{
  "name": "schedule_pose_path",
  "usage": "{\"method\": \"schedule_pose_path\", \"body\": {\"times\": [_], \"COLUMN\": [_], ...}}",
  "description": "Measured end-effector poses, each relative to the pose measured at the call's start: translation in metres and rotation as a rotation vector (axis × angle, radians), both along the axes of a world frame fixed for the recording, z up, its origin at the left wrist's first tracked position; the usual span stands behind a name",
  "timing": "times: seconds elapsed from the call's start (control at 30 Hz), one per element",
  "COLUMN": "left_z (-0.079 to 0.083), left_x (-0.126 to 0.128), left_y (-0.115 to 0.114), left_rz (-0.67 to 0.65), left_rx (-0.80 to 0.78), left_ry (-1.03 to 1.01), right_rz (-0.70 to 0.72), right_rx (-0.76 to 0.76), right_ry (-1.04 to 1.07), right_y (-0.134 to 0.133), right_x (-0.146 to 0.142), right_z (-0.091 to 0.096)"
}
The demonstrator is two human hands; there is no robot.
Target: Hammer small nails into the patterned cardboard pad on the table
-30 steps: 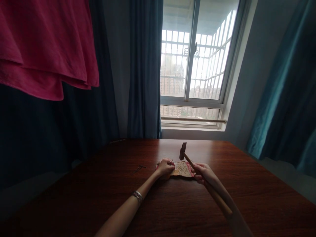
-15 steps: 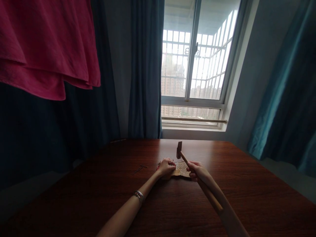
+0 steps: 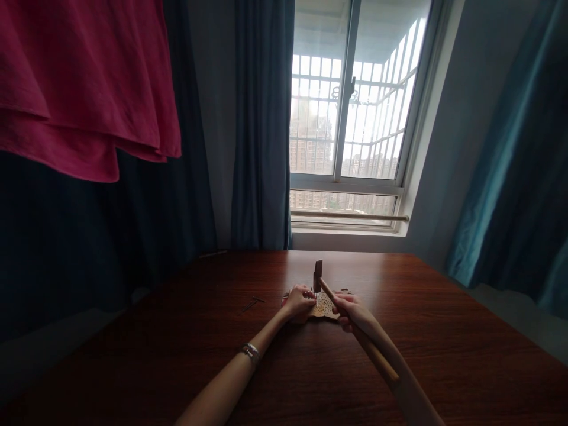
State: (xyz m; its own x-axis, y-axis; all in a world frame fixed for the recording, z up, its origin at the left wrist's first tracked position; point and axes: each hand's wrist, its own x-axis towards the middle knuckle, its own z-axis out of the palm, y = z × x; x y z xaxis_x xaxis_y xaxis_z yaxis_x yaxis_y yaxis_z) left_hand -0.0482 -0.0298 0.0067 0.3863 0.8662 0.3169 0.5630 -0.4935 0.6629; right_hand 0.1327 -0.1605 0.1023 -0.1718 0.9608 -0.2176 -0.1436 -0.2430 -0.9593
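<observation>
My right hand point(image 3: 352, 312) is wrapped round the wooden handle of a hammer point(image 3: 327, 287), whose dark head is over a thin upright nail point(image 3: 316, 295). Whether the head touches the nail I cannot tell. My left hand point(image 3: 300, 300) pinches the nail at the left part of a light brown board point(image 3: 325, 306) dotted with many small holes or marks. Part of the board is hidden beneath my left hand. Something reddish shows at the left hand's far side, too small to name.
Several loose dark nails point(image 3: 252, 304) lie on the reddish-brown wooden table point(image 3: 213, 355) left of my left hand. A window point(image 3: 346, 118) is behind the table, with blue curtains point(image 3: 264, 130) beside it. A pink cloth point(image 3: 89, 89) hangs at the upper left.
The hammer head has come down and slightly left, onto or just above the nail. My right hand has shifted a little left with it. My left hand stays in place.
</observation>
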Motion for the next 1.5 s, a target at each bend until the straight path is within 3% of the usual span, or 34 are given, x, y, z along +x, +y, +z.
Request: {"method": "schedule_pose_path", "body": {"times": [0.47,0.83,1.03,1.3,1.5], "left_z": [-0.004,-0.002,-0.003,-0.005,-0.005], "left_x": [0.001,0.0,0.0,0.0,0.0], "left_y": [0.001,-0.001,0.001,0.002,0.002], "left_rz": [0.05,0.05,0.032,0.024,0.039], "left_rx": [0.006,0.018,0.032,0.044,0.031], "left_ry": [0.005,0.017,0.028,0.031,0.049], "right_rz": [0.038,-0.035,-0.088,-0.096,-0.087], "right_rx": [0.025,0.066,-0.008,0.108,0.02], "right_ry": [0.062,0.051,-0.066,0.074,0.022], "right_y": [0.003,0.003,0.008,-0.002,-0.002], "right_x": [0.003,0.003,-0.001,-0.004,-0.003], "right_z": [0.007,0.0,-0.012,-0.004,-0.006]}}
